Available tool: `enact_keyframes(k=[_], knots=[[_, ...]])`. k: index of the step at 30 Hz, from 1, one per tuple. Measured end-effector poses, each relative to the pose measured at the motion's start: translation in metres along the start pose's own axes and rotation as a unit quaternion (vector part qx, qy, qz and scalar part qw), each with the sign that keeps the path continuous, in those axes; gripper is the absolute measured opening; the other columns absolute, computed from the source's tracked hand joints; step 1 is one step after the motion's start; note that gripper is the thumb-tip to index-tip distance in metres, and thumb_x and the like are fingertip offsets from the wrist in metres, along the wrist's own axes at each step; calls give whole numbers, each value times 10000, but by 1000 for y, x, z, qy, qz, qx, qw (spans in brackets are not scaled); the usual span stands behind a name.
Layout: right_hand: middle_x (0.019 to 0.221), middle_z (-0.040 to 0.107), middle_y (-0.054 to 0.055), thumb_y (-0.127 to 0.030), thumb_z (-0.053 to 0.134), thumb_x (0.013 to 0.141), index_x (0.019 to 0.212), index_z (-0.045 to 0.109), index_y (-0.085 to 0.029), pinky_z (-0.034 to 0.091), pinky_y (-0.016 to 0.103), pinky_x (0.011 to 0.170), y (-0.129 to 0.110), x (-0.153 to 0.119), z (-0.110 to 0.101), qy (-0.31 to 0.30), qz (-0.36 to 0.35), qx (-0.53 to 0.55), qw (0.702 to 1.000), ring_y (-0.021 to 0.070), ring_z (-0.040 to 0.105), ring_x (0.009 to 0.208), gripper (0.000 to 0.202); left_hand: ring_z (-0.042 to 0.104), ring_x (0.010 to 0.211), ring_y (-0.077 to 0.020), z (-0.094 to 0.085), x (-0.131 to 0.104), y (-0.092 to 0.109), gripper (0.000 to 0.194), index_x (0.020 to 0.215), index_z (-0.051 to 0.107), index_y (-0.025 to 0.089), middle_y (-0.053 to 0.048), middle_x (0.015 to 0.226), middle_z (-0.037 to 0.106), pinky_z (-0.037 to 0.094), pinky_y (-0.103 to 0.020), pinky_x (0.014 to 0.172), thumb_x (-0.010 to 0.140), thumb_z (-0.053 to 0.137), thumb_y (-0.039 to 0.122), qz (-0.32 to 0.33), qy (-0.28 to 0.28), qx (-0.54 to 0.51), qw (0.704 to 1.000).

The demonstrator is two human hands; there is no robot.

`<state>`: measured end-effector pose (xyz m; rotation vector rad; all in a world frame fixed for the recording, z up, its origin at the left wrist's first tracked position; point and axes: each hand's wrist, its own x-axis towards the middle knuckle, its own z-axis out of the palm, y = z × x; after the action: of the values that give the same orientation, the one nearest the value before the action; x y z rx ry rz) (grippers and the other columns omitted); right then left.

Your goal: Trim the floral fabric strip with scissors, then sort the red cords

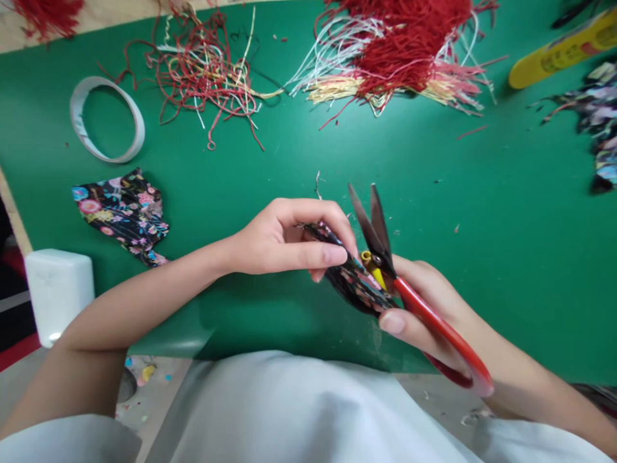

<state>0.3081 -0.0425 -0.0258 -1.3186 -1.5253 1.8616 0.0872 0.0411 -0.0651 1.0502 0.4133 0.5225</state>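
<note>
Between the thumb and fingers of my left hand (296,241) is a folded strip of black floral fabric (359,280), slanting down to the right. My right hand (424,305) grips red-handled scissors (380,241), whose blades stand apart and point up, away from me. The right thumb also lies against the fabric's lower end. A small yellow piece (376,273) shows between the fabric and the scissors' pivot; I cannot tell what it is. Some right fingers are hidden behind the scissors and fabric.
Another floral fabric piece (128,215) and a white ring (139,132) lie left on the green table (506,212). Tangled cords (207,71), a red tassel bundle (400,45), a yellow tube (559,54) and more floral fabric (605,122) lie farther back. A white box (60,292) stands left.
</note>
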Motion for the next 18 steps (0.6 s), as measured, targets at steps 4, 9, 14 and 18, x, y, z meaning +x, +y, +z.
enact_keyframes(k=[4,9,14,18], knots=[[689,509,-21,-805,499,912,878,581,-217,327,259,491,-11,3,2,-26,24,53,998,121,411,555,595,646,532,-91,2,-1,-2,328,871,699,193,-4,759,706,543,-218,492,867,748,517,-15,30,19,999],[633,488,-43,-770,565,904,789,539,-222,278,260,467,-7,1,6,-7,16,100,995,106,368,514,560,605,476,-76,4,0,0,393,847,675,192,24,684,665,501,-206,443,838,752,577,-25,63,35,997],[632,523,-36,-743,570,922,809,568,-206,266,249,469,4,1,10,-2,-10,144,989,108,401,536,549,567,442,-61,4,-1,-1,415,824,660,186,29,669,649,454,-197,400,825,761,589,-35,98,45,994],[648,496,-43,-767,563,905,918,575,-205,231,261,467,13,1,10,29,-38,139,989,106,376,530,562,549,439,-55,0,-1,-2,423,823,657,185,27,681,646,425,-194,372,818,768,593,-44,136,27,989]])
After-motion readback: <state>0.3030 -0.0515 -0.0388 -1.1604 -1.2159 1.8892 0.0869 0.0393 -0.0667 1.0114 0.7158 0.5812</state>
